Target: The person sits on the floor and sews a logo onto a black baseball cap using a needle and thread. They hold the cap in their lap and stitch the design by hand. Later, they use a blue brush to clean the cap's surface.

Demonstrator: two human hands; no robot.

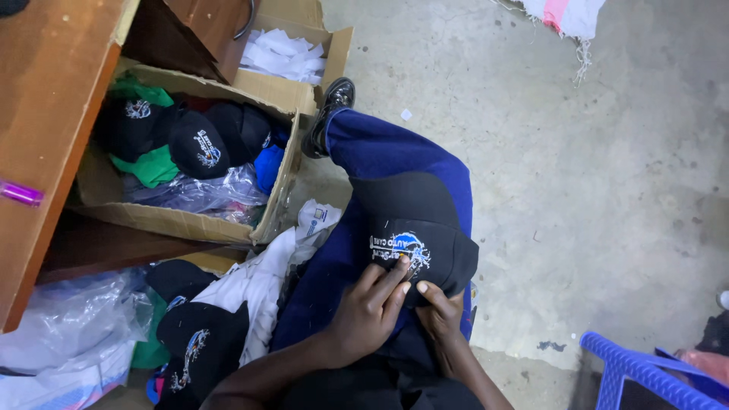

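- A brown wooden desk (pixel 45 114) is standing far left of the black embroidered cap, with a small purple plastic item (pixel 20 193) lying on its edge.
- An open cardboard box (pixel 182 220) is sitting up and left of the cap, holding more dark caps (pixel 199 144), green cloth (pixel 152 163) and clear plastic wrap (pixel 197 193).
- A pile of black caps (pixel 199 338) and white cloth (pixel 254 288) is lying just left of the cap, on the floor.
- The left hand (pixel 368 315) is pressing its fingertips onto the embroidered front of the black embroidered cap (pixel 418 228), fingers curled, not clenched around it.
- The cap is resting on the person's blue-trousered knee (pixel 380 152), a black shoe (pixel 330 110) showing beyond it.
- The right hand (pixel 440 311) is pinching the cap's lower edge, thumb on top.
- Bare grey concrete floor (pixel 592 175) is stretching right of the cap.
- A blue plastic chair (pixel 645 372) is standing down and right of the cap.
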